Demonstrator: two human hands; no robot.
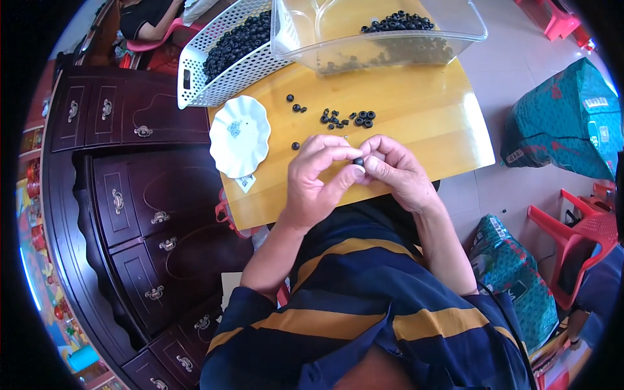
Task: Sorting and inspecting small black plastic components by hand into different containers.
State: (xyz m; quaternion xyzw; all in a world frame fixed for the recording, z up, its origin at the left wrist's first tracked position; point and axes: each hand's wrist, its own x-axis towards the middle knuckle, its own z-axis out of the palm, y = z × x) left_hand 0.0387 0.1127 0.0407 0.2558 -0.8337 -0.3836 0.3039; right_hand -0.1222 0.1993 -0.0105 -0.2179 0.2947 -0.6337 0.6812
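Both hands meet over the near edge of the yellow wooden table (429, 140). Between the thumb and forefinger of my left hand (318, 179) is a small round black plastic part (358, 161). My right hand (398, 170) pinches at the same part from the other side, its fingertips touching it; whether they hold a second piece is hidden. Just beyond the hands lie several small black pieces (334, 119) and a cluster of black rings (365, 118). A few more round black parts (296, 108) are scattered to the left.
A white scalloped dish (240, 140) with tiny pieces stands at the table's left. Behind are a white perforated basket (244, 84) and a clear plastic bin (390, 62), both holding black parts. A dark wooden cabinet (175, 188) flanks the left; teal sacks (559, 123) and a red chair (585, 234) stand right.
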